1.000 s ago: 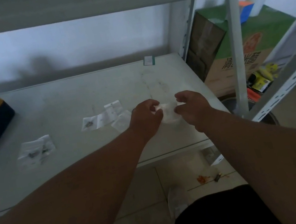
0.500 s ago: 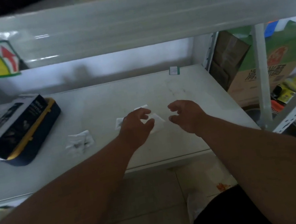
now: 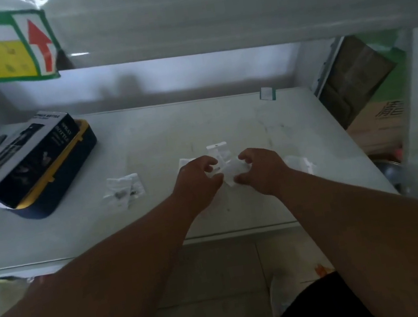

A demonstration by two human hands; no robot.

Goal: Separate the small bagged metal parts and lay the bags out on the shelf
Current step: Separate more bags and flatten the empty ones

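On the white shelf (image 3: 223,117), my left hand (image 3: 196,181) and my right hand (image 3: 263,170) meet over a small clear bag (image 3: 233,171), fingers curled, each pinching one side of it. Just behind my left hand lie more flat bags (image 3: 217,150), partly hidden by the fingers. Two overlapping bags with dark metal parts (image 3: 122,191) lie to the left. Another clear bag (image 3: 299,164) rests on the shelf beside my right wrist.
A black-and-yellow case with a printed box on top (image 3: 37,169) fills the shelf's left end. A small green-edged card (image 3: 267,93) stands at the back. The upper shelf beam (image 3: 206,8) hangs low. A white post (image 3: 411,112) and cardboard boxes (image 3: 374,104) stand at the right.
My hands, apart and holding nothing half a second ago, have closed in on one bag between them. A bag now lies by my right wrist. The view has tilted up.
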